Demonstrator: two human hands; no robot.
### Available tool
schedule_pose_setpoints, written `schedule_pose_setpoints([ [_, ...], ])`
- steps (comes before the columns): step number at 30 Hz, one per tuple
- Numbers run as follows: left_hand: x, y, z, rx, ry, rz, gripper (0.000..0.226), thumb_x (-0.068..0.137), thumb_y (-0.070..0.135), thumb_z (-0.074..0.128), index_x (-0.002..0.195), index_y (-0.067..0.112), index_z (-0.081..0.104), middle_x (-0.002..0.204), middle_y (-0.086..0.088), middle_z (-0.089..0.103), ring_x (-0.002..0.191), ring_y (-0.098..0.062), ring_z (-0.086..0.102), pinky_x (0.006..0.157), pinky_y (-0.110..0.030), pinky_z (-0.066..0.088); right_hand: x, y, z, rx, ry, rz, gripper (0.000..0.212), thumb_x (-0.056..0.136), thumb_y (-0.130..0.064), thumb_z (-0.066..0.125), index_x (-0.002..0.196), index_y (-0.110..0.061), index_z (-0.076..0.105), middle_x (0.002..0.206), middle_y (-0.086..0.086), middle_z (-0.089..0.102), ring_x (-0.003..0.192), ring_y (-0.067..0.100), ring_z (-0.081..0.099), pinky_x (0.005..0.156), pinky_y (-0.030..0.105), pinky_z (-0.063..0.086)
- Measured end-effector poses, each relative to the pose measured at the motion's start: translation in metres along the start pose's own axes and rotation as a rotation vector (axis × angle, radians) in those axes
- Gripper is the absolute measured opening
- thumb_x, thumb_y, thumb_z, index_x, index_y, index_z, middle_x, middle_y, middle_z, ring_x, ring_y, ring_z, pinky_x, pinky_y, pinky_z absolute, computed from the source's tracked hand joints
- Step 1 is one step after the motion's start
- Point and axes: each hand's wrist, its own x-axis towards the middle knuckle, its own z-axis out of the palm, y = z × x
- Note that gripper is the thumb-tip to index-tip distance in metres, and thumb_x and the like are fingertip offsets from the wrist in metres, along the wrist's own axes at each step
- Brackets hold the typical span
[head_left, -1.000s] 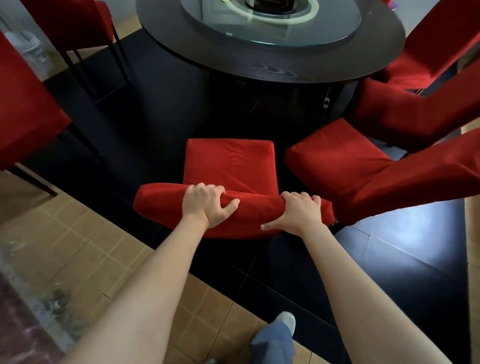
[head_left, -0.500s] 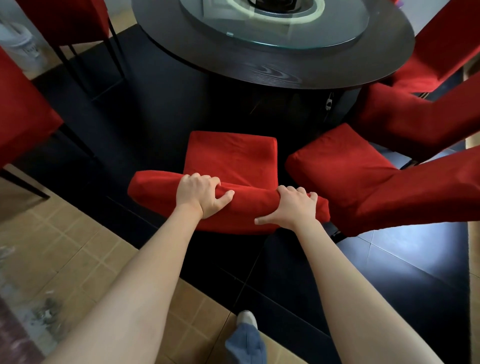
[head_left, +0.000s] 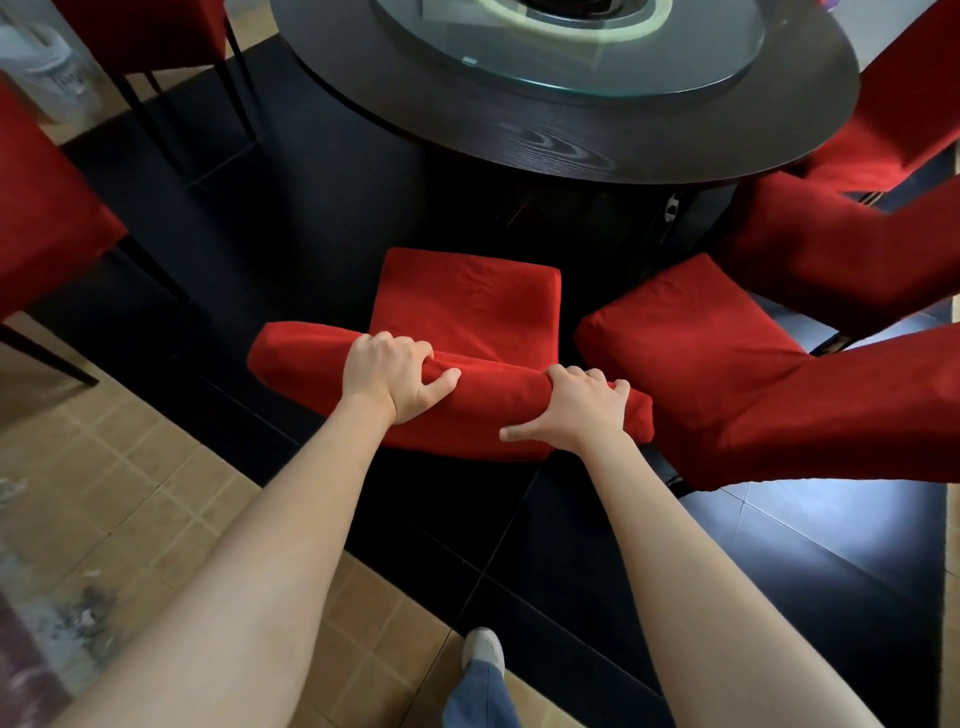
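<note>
you had your left hand (head_left: 393, 375) and right hand (head_left: 577, 410) curled tight over the chair's (head_left: 467, 312) backrest top, likely to steer it, its seat short of the table (head_left: 571, 140).

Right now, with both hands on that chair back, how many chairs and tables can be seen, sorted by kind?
Red chairs: 6, counting the held chair gripped by the left hand and right hand
Round dark table: 1
Total: 7
</note>
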Motion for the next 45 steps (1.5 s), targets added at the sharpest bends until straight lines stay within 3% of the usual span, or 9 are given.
schedule_pose_setpoints([
  [9, -0.005, 0.002, -0.006, -0.01, -0.086, -0.051, 0.08, 0.081, 0.072, 0.013, 0.116, 0.022, 0.064, 0.106, 0.0, 0.069, 0.099, -0.022, 0.06, 0.091, -0.04, 0.04, -0.002, 0.0, 0.0, -0.012, -0.011, -0.032, 0.105, 0.052, -0.087, 0.063, 0.135, -0.024, 0.045, 0.129, -0.001, 0.055, 0.126, 0.027, 0.044, 0.107, 0.057, 0.025],
  [15, -0.016, 0.003, -0.015, -0.093, -0.121, -0.115, 0.073, 0.083, 0.073, 0.028, 0.125, 0.022, 0.058, 0.121, -0.001, 0.064, 0.117, -0.023, 0.055, 0.102, -0.042, 0.035, 0.002, 0.002, -0.007, 0.012, -0.101, -0.14, 0.122, 0.058, -0.082, 0.066, 0.153, -0.027, 0.013, 0.146, 0.003, 0.044, 0.135, 0.028, 0.038, 0.109, 0.059, 0.023],
  [21, -0.036, -0.036, -0.033, -0.087, -0.048, -0.237, 0.069, 0.081, 0.073, 0.039, 0.124, 0.023, 0.059, 0.122, -0.001, 0.064, 0.117, -0.023, 0.055, 0.101, -0.04, 0.036, 0.016, -0.031, -0.017, 0.067, -0.15, -0.324, 0.127, 0.056, -0.075, 0.074, 0.154, -0.028, 0.008, 0.145, 0.005, 0.045, 0.134, 0.029, 0.04, 0.111, 0.056, 0.026],
  [29, -0.083, -0.132, -0.057, -0.068, 0.004, -0.489, 0.069, 0.082, 0.073, 0.042, 0.128, 0.023, 0.057, 0.121, -0.001, 0.064, 0.115, -0.024, 0.056, 0.097, -0.04, 0.038, 0.041, -0.136, -0.036, 0.012, -0.134, -0.539, 0.121, 0.062, -0.073, 0.072, 0.154, -0.027, 0.009, 0.145, 0.005, 0.044, 0.135, 0.029, 0.039, 0.111, 0.054, 0.028],
  [37, -0.128, -0.264, -0.074, -0.11, 0.088, -0.719, 0.065, 0.086, 0.067, 0.048, 0.131, 0.02, 0.055, 0.119, -0.004, 0.065, 0.11, -0.025, 0.058, 0.096, -0.041, 0.041, 0.064, -0.282, -0.052, -0.04, -0.085, -0.667, 0.118, 0.065, -0.068, 0.074, 0.154, -0.026, 0.009, 0.144, 0.003, 0.045, 0.133, 0.028, 0.041, 0.109, 0.051, 0.032],
  [45, -0.139, -0.409, -0.09, -0.151, 0.168, -0.806, 0.065, 0.085, 0.066, 0.051, 0.13, 0.02, 0.056, 0.117, -0.002, 0.066, 0.108, -0.024, 0.06, 0.095, -0.042, 0.042, 0.094, -0.438, -0.071, -0.094, -0.038, -0.712, 0.117, 0.067, -0.069, 0.072, 0.154, -0.025, 0.007, 0.142, 0.004, 0.046, 0.131, 0.027, 0.043, 0.106, 0.049, 0.034],
])
